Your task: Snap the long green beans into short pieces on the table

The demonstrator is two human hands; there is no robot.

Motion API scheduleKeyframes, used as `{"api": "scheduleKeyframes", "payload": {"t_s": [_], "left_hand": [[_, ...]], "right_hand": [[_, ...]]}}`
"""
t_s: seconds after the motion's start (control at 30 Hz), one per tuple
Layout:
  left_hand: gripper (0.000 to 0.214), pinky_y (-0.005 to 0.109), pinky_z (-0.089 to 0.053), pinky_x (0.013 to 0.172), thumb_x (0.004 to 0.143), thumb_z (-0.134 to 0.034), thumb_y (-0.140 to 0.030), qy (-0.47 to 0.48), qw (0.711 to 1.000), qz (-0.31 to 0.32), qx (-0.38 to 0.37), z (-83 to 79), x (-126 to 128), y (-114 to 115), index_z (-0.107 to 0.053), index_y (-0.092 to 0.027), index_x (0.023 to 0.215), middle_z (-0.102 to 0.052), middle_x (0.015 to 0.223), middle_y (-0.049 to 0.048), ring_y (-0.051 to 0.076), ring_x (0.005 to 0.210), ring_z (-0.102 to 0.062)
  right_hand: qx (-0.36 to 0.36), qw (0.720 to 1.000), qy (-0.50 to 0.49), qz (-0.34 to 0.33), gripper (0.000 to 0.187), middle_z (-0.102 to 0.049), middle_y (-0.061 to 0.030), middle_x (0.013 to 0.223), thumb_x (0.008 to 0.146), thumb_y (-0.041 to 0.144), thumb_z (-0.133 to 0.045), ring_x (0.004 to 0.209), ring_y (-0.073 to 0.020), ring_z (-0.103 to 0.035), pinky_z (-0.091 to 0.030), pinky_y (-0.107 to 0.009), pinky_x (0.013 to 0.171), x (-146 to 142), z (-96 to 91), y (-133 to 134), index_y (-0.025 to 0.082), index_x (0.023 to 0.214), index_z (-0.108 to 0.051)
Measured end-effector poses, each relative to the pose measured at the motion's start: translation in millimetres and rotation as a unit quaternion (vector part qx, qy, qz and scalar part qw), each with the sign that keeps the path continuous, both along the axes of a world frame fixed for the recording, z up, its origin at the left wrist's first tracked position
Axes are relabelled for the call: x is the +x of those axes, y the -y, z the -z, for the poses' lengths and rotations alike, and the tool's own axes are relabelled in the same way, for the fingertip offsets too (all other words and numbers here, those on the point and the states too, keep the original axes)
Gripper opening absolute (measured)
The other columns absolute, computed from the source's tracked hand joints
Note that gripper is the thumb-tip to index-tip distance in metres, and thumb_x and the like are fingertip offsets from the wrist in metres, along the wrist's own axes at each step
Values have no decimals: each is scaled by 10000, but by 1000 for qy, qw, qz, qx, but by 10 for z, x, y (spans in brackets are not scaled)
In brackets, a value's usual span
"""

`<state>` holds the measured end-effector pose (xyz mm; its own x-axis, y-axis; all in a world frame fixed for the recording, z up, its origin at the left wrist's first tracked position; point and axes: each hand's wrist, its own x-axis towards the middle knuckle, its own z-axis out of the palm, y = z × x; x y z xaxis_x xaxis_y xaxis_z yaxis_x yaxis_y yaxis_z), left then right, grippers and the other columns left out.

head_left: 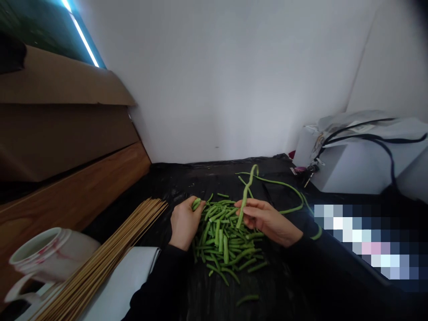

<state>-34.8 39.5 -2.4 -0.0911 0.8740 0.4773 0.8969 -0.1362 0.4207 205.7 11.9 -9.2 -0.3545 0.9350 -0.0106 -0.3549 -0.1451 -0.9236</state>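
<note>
Bean piece (196,204) half-hidden in left hand (183,223); mug (40,256) blurred

The table was covered with a black plastic sheet (200,178). In its middle lay a pile of cut green bean pieces (224,236), and just behind it some uncut long beans (284,185). At the left lay a bundle of bamboo skewers (110,254), partly over a white sheet (127,276). A white box (351,165) stood at the right.

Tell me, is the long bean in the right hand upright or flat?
Upright: the right hand pinches the long bean low; its curled tip rises above the cut pieces.
</note>
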Motion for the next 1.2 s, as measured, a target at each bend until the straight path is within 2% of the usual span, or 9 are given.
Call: {"api": "scheduleKeyframes", "payload": {"t_s": [0.1,0.17,0.33,0.43,0.5,0.73,0.93,1.07,1.2], "left_hand": [[193,242,-397,584,846,-581,-313,31,999,23,0,1,11,8,-734,-253,947,-743,830,40,182,688,-653],[191,244,-422,603,847,-593,-306,70,996,53,7,-29,55,39,-743,-243,949,-748,837,38,178,689,-659],[174,238,-464,653,832,-657,-326,134,968,205,57,-114,291,212,-729,-176,779,-719,739,27,155,679,-651],[164,253,-488,700,764,-742,-332,114,945,302,51,-89,417,307,-724,-187,840,-728,784,32,171,735,-668],[200,265,-495,710,757,-753,-319,97,936,335,43,-48,454,333,-715,-192,907,-733,813,41,182,757,-675],[100,276,-488,726,830,-679,-263,82,939,334,26,-18,432,310,-700,-198,903,-726,834,39,182,776,-672],[171,277,-487,741,824,-687,-275,72,939,333,43,7,436,315,-689,-189,972,-685,867,54,182,810,-645],[118,271,-485,729,851,-646,-222,52,937,340,64,26,446,328,-681,-180,955,-662,852,55,176,799,-634],[95,259,-490,715,859,-632,-208,81,933,340,81,-2,456,341,-692,-181,928,-665,826,51,167,775,-638]], "right_hand": [[-4,1000,-7,7,239,-636,-16,774,770,278,-732,592,-79,-506,-371,-219,543,-6,21,-3,164,978,-705],[-3,1000,-11,13,242,-617,6,720,755,268,-743,559,-70,-490,-361,-219,538,-22,26,-2,164,968,-694],[6,1000,-15,19,266,-603,40,648,699,265,-776,504,-74,-487,-344,-225,511,-103,27,25,183,906,-631],[8,1000,12,18,264,-607,32,655,686,283,-784,520,-81,-500,-356,-229,517,-136,40,42,175,867,-625],[14,999,26,19,262,-614,23,677,679,285,-791,527,-81,-498,-361,-230,517,-138,51,39,169,852,-633],[-16,995,-70,67,233,-592,26,680,734,335,-759,525,-71,-466,-345,-229,509,-62,41,-28,172,871,-666],[33,995,-42,83,218,-592,18,678,749,338,-754,557,-81,-468,-341,-242,533,-101,11,23,163,816,-643],[75,994,-21,75,197,-564,23,649,761,332,-738,560,-91,-462,-329,-249,528,-128,-4,52,162,784,-641],[35,994,-67,83,207,-573,26,644,748,352,-746,556,-95,-469,-328,-248,528,-108,-23,36,185,782,-629]]}}
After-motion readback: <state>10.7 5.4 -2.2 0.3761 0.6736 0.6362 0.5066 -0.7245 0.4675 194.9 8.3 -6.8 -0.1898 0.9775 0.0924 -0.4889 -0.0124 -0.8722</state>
